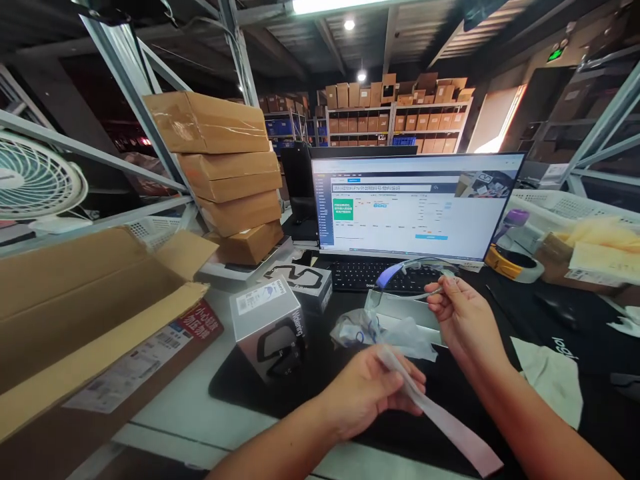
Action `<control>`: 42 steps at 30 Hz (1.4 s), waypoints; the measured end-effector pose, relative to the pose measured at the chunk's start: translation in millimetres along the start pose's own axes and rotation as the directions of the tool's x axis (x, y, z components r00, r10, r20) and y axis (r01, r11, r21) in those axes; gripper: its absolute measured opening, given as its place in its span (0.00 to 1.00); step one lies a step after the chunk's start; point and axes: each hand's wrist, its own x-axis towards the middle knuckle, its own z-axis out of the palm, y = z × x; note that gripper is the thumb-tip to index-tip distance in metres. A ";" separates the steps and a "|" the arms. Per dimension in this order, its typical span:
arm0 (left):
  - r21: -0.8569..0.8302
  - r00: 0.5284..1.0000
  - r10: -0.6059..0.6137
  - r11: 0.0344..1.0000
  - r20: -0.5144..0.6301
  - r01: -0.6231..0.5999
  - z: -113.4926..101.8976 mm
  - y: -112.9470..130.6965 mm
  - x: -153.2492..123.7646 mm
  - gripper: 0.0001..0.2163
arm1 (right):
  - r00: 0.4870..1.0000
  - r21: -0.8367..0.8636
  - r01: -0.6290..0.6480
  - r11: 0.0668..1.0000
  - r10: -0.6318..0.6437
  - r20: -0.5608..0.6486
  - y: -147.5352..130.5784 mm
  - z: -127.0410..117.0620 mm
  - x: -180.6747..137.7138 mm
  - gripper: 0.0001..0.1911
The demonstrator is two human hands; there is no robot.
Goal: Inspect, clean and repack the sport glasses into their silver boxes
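Note:
My right hand (463, 313) pinches one end of a pair of glasses (391, 275) with a thin see-through frame and a bluish-purple lens, raised in front of the keyboard. A long whitish translucent strip (450, 427) lies between the thumb and fingers of my left hand (373, 393), its free end hanging toward the lower right. Crumpled plastic wrapping (407, 337) sits on the black desk mat just beyond my left hand. Behind it is an open pale box (400, 310), partly covered by the wrapping and my right hand.
Two grey product boxes (267, 327) stand left of my hands. An open carton (100, 333) fills the left side, with stacked cartons (235, 177) behind. A monitor (410, 220) and keyboard (345, 275) are ahead. Right are a tape roll (515, 263), mouse (555, 310) and pale cloth (547, 377).

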 end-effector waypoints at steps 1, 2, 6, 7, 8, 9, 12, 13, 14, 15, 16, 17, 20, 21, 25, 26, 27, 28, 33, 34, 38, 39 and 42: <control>0.027 1.000 -0.014 1.000 0.017 0.013 1.4 -4.7 -0.1 0.16 | 1.000 0.021 -0.011 1.000 0.011 -0.009 1.5 0.6 -0.3 0.24; 0.065 0.999 -0.025 0.998 0.025 0.023 2.1 -8.5 -0.1 0.18 | 1.000 0.040 -0.020 0.999 0.020 -0.017 2.6 0.7 -0.2 0.24; 0.231 0.996 -0.093 0.969 -0.001 0.091 -0.3 -9.5 -0.4 0.23 | 0.997 0.077 0.005 0.997 0.001 -0.076 1.3 -2.4 5.2 0.20; 0.259 0.994 -0.108 0.960 -0.011 0.107 -1.5 -6.5 -0.5 0.24 | 0.995 0.082 0.023 0.996 -0.015 -0.098 -0.6 -3.6 7.1 0.17; 0.285 0.993 -0.111 0.952 -0.026 0.114 -2.9 -2.5 -0.7 0.25 | 0.992 0.089 0.045 0.995 -0.034 -0.122 -3.1 -4.7 9.0 0.14; 0.314 0.994 -0.101 0.943 -0.047 0.110 -4.4 2.0 -0.8 0.26 | 0.988 0.099 0.073 0.992 -0.058 -0.144 -6.0 -5.6 10.7 0.10; 0.429 0.991 -0.059 0.897 -0.119 0.105 -8.0 15.1 -1.2 0.25 | 0.969 0.136 0.176 0.975 -0.147 -0.199 -15.6 -6.4 14.5 0.11; 0.458 0.989 -0.077 0.880 -0.128 0.128 -8.7 18.3 -1.4 0.24 | 0.961 0.147 0.206 0.967 -0.172 -0.215 -18.5 -6.2 15.5 0.13; 0.477 0.985 -0.116 0.864 -0.126 0.163 -9.3 20.6 -1.5 0.24 | 0.955 0.156 0.228 0.961 -0.189 -0.230 -21.0 -5.8 16.5 0.15; 0.491 0.980 -0.159 0.848 -0.121 0.198 -10.0 22.2 -1.7 0.24 | 0.950 0.165 0.239 0.957 -0.195 -0.246 -23.0 -5.5 17.5 0.16; 0.511 0.977 -0.171 0.833 -0.124 0.211 -11.1 23.4 -1.8 0.23 | 0.947 0.173 0.241 0.955 -0.192 -0.259 -24.5 -5.4 18.6 0.17; 0.550 0.981 -0.128 0.814 -0.144 0.187 -12.9 24.4 -1.9 0.23 | 0.947 0.179 0.235 0.955 -0.183 -0.266 -25.7 -5.7 19.8 0.17; 0.854 0.890 0.422 0.514 -0.171 -0.080 -24.5 30.5 -2.4 0.16 | 0.950 0.171 0.234 0.957 -0.188 -0.249 -27.5 -9.5 23.2 0.16; 0.948 0.773 0.630 0.284 -0.074 -0.141 -29.8 34.0 -2.7 0.13 | 0.950 0.154 0.250 0.956 -0.211 -0.231 -27.9 -11.4 24.0 0.14; 0.897 0.520 0.757 -0.441 0.396 -0.041 -43.9 48.3 -4.4 0.11 | 0.941 0.060 0.321 0.945 -0.311 -0.130 -28.9 -16.4 22.5 0.07; 0.868 0.555 0.717 -0.495 0.422 -0.020 -43.4 49.9 -4.3 0.12 | 0.938 0.039 0.333 0.942 -0.327 -0.112 -29.2 -16.3 21.0 0.07; 0.859 0.606 0.679 -0.512 0.414 -0.014 -41.2 50.4 -3.7 0.13 | 0.935 0.020 0.343 0.939 -0.340 -0.097 -29.5 -15.7 19.1 0.08; 0.867 0.666 0.639 -0.498 0.385 -0.023 -37.9 49.7 -2.3 0.13 | 0.932 0.001 0.353 0.936 -0.352 -0.084 -29.8 -14.6 17.0 0.09; 0.932 0.900 0.343 -0.328 0.267 -0.152 -25.6 39.5 11.7 0.13 | 0.909 -0.061 0.415 0.908 -0.417 -0.020 -30.7 -9.4 8.0 0.15; 0.933 0.922 0.286 -0.320 0.260 -0.164 -26.8 38.4 13.9 0.13 | 0.905 -0.066 0.423 0.903 -0.425 -0.009 -30.5 -9.0 6.7 0.16; 0.965 0.977 0.163 -0.245 0.136 -0.093 -39.8 42.4 15.8 0.15 | 0.917 -0.098 0.395 0.913 -0.387 0.091 -26.1 -7.2 2.2 0.14; 0.980 0.988 0.136 -0.197 0.069 -0.041 -42.8 44.6 15.2 0.15 | 0.920 -0.115 0.385 0.916 -0.371 0.127 -24.1 -6.2 0.8 0.14; 0.992 0.995 0.040 -0.085 -0.093 0.096 -46.6 50.2 12.8 0.17 | 0.915 -0.179 0.382 0.907 -0.343 0.214 -16.3 -3.6 -5.4 0.13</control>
